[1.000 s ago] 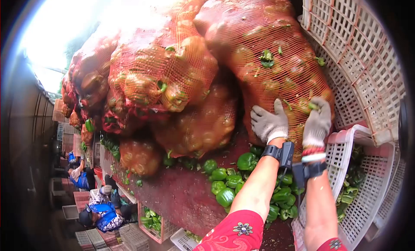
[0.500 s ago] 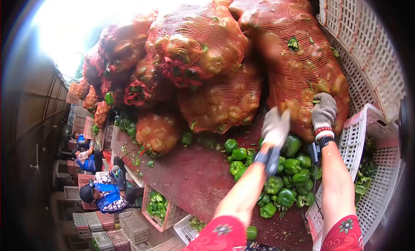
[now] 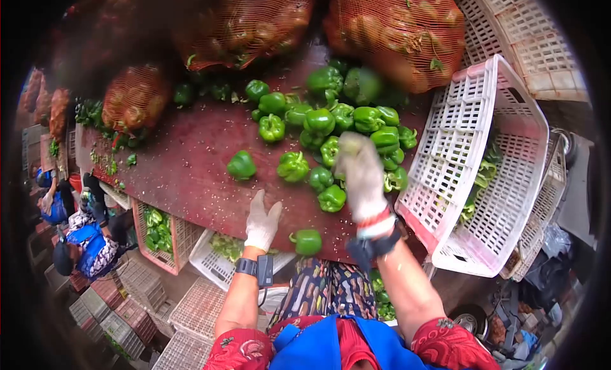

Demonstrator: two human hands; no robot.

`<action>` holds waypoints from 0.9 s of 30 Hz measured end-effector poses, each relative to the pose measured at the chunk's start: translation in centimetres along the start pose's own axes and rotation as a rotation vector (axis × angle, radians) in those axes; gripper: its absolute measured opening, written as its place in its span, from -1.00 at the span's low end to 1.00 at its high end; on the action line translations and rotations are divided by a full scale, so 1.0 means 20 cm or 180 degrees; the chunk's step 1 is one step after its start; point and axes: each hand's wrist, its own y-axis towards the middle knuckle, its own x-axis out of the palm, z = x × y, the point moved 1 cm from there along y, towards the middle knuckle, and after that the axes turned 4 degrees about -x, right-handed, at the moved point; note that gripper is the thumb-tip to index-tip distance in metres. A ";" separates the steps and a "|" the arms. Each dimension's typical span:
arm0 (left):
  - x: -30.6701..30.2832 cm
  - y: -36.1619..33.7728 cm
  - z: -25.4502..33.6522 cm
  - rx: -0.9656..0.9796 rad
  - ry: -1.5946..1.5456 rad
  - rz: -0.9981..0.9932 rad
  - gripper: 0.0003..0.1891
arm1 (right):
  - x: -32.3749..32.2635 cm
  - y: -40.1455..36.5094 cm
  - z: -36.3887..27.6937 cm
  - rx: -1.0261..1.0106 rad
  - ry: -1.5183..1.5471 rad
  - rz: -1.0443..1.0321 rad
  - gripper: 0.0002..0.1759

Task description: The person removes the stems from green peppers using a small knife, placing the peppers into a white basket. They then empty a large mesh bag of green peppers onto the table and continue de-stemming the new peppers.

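Note:
Many loose green bell peppers (image 3: 321,125) lie heaped on a dark red table (image 3: 191,160). My left hand (image 3: 263,222), in a pale work glove, rests flat near the table's front edge, fingers spread, holding nothing; one pepper (image 3: 308,241) lies just right of it. My gloved right hand (image 3: 360,174) is blurred over the pile's near side, and whether it holds a pepper is unclear. Red mesh sacks (image 3: 394,32) full of peppers are stacked at the back.
A tilted white plastic crate (image 3: 474,179) with some peppers inside stands right of the table. More crates (image 3: 159,233) with peppers sit below the front edge. People in blue (image 3: 79,255) work at the far left among stacked crates.
Both hands have left the mesh sack at the back and come down toward me. The left now rests on the table's edge, the right is over the loose peppers. The view has tilted downward.

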 end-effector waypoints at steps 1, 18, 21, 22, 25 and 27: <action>0.03 0.01 -0.03 -0.0031 0.0020 -0.0084 -0.34 | 0.00 -0.17 0.07 0.0641 0.0141 -0.0356 -0.70; -0.51 0.91 -0.39 -0.0407 -0.0501 0.1556 -0.15 | -1.42 -1.46 0.66 0.2833 -0.5078 -0.1520 -0.27; -0.43 1.00 -0.11 -0.0432 -0.0734 0.1209 -0.30 | -1.05 -1.12 0.54 0.1398 -0.3767 -0.1663 -0.46; -0.47 0.96 0.06 -0.0218 -0.0495 0.0500 -0.40 | -0.79 -0.95 0.39 0.1031 -0.3462 -0.1613 -0.57; -0.31 0.91 -0.07 0.1049 0.0140 0.0962 -0.46 | -0.23 -0.52 0.21 -0.0148 -0.2920 -0.1710 -0.61; -0.33 0.84 -0.06 0.0921 0.0555 0.1737 -0.46 | 0.08 -0.25 0.17 -0.0672 -0.2659 -0.1739 -0.60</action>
